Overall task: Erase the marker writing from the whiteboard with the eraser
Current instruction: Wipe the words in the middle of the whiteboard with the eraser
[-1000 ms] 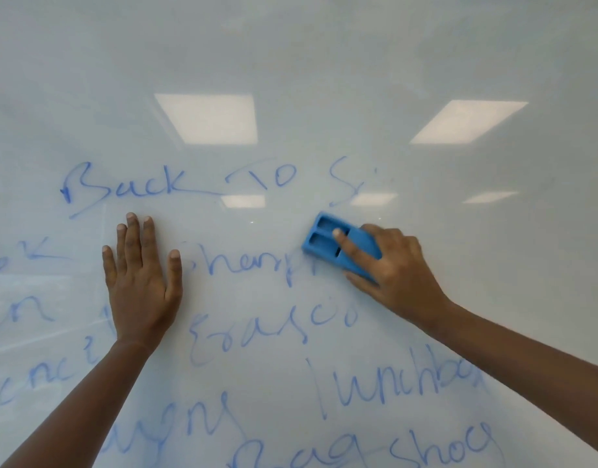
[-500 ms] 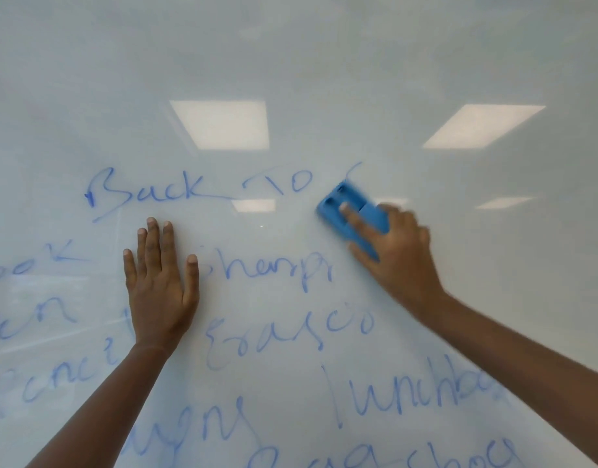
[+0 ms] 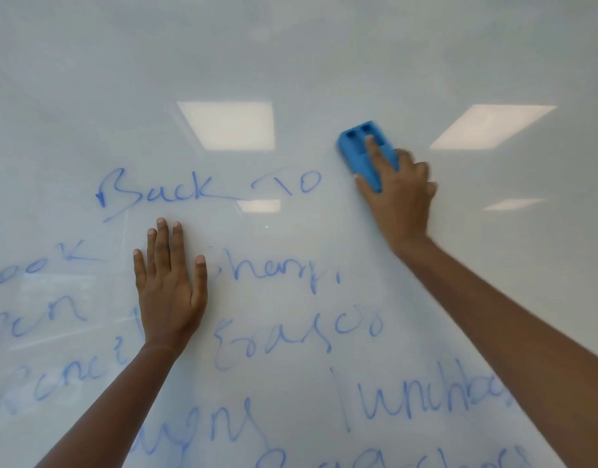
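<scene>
The blue eraser was pressed against the whiteboard just right of and above the words "Back To", gripped by the right hand. The left hand was laid flat, fingers extended, below those words, holding nothing.

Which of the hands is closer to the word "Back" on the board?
Left. The left hand lies flat just below "Back"; the right hand holds the blue eraser far to its right.

Bright blue eraser; paler blue writing on a glossy white board with pale rectangular glare patches.
</scene>
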